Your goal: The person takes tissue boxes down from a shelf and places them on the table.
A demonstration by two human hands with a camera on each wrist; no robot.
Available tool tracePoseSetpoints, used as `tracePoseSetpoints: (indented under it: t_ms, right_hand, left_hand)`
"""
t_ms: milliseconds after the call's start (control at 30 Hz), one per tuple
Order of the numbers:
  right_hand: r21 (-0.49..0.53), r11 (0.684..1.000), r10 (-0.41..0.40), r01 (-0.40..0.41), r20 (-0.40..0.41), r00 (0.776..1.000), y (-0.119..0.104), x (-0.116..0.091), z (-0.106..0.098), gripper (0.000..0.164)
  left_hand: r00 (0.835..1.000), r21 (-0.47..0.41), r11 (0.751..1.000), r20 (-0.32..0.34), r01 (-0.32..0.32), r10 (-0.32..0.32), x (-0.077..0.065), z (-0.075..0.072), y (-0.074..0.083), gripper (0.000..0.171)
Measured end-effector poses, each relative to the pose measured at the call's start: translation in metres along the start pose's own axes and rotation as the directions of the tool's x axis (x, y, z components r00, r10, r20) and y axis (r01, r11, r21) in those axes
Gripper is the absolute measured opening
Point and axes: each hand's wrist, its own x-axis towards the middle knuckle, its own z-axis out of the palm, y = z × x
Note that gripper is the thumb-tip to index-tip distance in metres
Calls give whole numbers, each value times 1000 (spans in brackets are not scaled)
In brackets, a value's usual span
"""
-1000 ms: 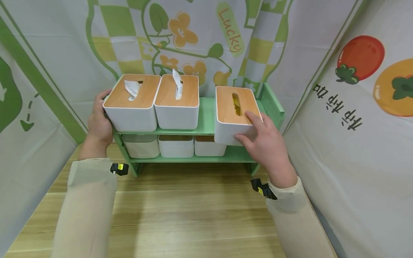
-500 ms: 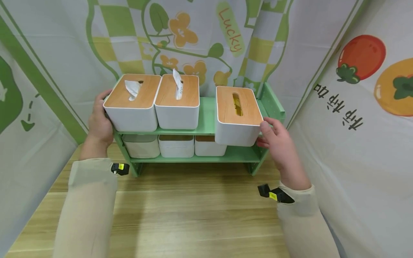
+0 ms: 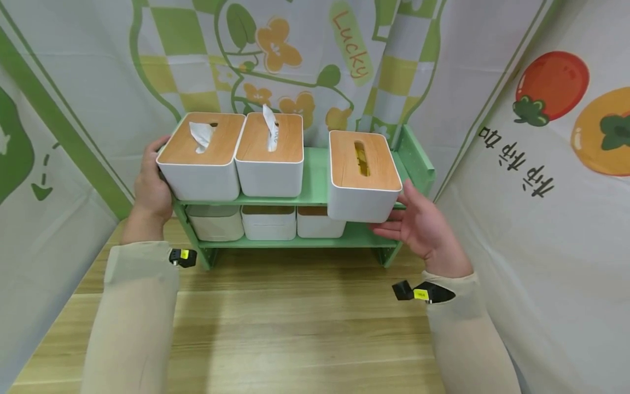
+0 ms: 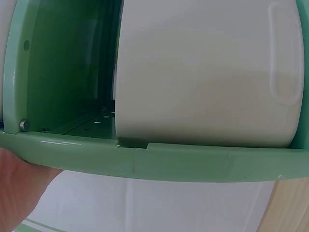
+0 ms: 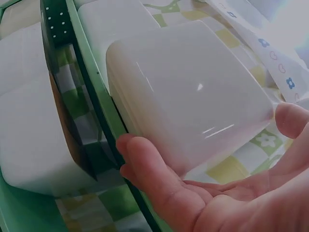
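Note:
In the head view, my left hand (image 3: pixel 151 186) rests at the shelf's upper left, beside a tissue box (image 3: pixel 199 180) with a wood lid. The left wrist view shows this hand (image 4: pixel 21 186) against the green side panel (image 4: pixel 203 162); its fingertips are hidden. My right hand (image 3: pixel 427 230) is at the lower right of another wood-lidded tissue box (image 3: pixel 361 205), which juts past the upper tier's front edge. In the right wrist view, this hand's fingers (image 5: pixel 149 164) lie at the box's lower edge, with the thumb near its other side. Yellow shows through that box's slot.
A middle tissue box (image 3: pixel 269 178) stands against the left one, each with tissue poking out. Below, the green shelf's (image 3: pixel 315 244) lower tier bears a cream bin (image 3: pixel 215 224) and white boxes (image 3: pixel 268 225). Printed curtains (image 3: pixel 531 241) surround the shelf. The floor (image 3: pixel 295 328) is wood-patterned.
My right hand has left the lid of the right tissue box for its right side, with fingers now spread below it. That box and my left hand have barely moved.

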Motion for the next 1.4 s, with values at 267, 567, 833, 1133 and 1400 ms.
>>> tracePoseSetpoints:
  t_ms: [267, 567, 833, 1133, 1400]
  right_hand:
    - [62, 998, 7, -6, -20, 1000, 0, 5, 2, 76]
    - [72, 997, 30, -32, 24, 999, -2, -5, 1, 76]
    - [153, 972, 162, -177, 102, 981, -4, -3, -9, 94]
    - [291, 921, 226, -260, 146, 963, -5, 4, -9, 89]
    - [243, 942, 205, -232, 129, 970, -6, -1, -9, 84]
  left_hand:
    - [1000, 12, 1000, -2, -7, 7, 1, -1, 0, 57]
    - [1000, 13, 1000, 2, -5, 5, 0, 0, 4, 57]
    - [1000, 0, 1000, 3, -9, 9, 1, 1, 1, 56]
    - [1000, 25, 1000, -6, -13, 13, 2, 0, 0, 57]
    - [1000, 41, 999, -11, -18, 18, 0, 0, 3, 58]
